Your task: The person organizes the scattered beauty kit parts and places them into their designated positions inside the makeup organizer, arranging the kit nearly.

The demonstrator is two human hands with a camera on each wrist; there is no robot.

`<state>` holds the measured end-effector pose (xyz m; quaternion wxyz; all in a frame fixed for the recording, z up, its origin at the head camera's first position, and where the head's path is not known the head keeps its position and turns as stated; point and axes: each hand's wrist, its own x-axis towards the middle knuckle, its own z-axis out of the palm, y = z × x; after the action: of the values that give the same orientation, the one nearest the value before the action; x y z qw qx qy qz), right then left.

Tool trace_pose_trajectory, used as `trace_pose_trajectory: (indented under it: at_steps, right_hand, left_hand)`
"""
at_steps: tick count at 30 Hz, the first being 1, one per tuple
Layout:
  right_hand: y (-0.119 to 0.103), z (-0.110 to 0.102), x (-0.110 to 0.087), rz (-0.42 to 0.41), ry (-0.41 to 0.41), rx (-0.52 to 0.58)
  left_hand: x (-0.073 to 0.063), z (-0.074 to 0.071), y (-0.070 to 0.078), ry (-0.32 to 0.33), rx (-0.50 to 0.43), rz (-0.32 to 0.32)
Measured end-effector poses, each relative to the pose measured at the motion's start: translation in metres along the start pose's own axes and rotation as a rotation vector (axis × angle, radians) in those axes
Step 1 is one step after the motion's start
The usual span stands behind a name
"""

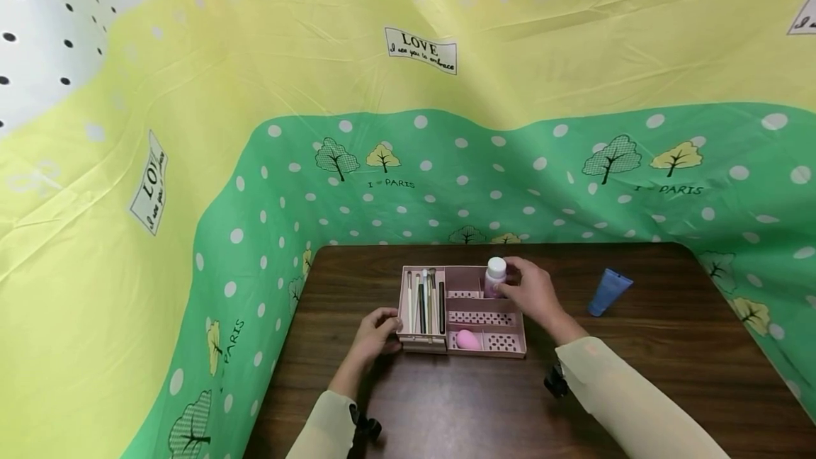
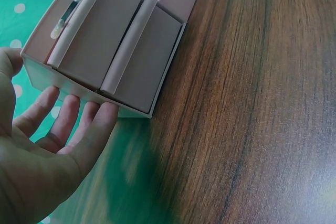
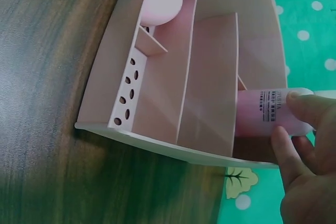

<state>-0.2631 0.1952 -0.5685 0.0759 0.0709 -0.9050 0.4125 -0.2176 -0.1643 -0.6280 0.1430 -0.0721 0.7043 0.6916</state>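
Observation:
A pink desktop organizer stands on the wooden table. My right hand pinches a pink bottle with a white cap between thumb and fingers. The bottle's lower part is inside the rear right compartment; the right wrist view shows dark print on its label. My left hand rests its fingertips against the organizer's left side, near two small drawers. Several makeup brushes stand in the left compartment. A pink makeup sponge sits in a front compartment.
A blue squeeze tube stands on the table to the right of my right hand. Green and yellow patterned cloth hangs behind the table and along its sides. Low dividers separate the organizer's compartments.

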Motion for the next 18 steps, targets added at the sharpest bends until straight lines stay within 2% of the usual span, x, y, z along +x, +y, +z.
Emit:
trace_pose_trajectory:
  at_steps: [5, 12, 18]
  right_hand:
    - [0.0, 0.003, -0.002, 0.009, -0.001, -0.021]
    - [-0.001, -0.001, -0.003, 0.047, -0.007, -0.02]
    - [-0.002, -0.008, -0.003, 0.027, 0.023, -0.009]
  left_hand:
    - [-0.002, 0.0, 0.004, -0.011, -0.007, 0.003]
    - [0.001, 0.001, -0.001, -0.005, -0.009, 0.008]
    - [-0.001, 0.001, 0.0, 0.006, -0.006, 0.015]
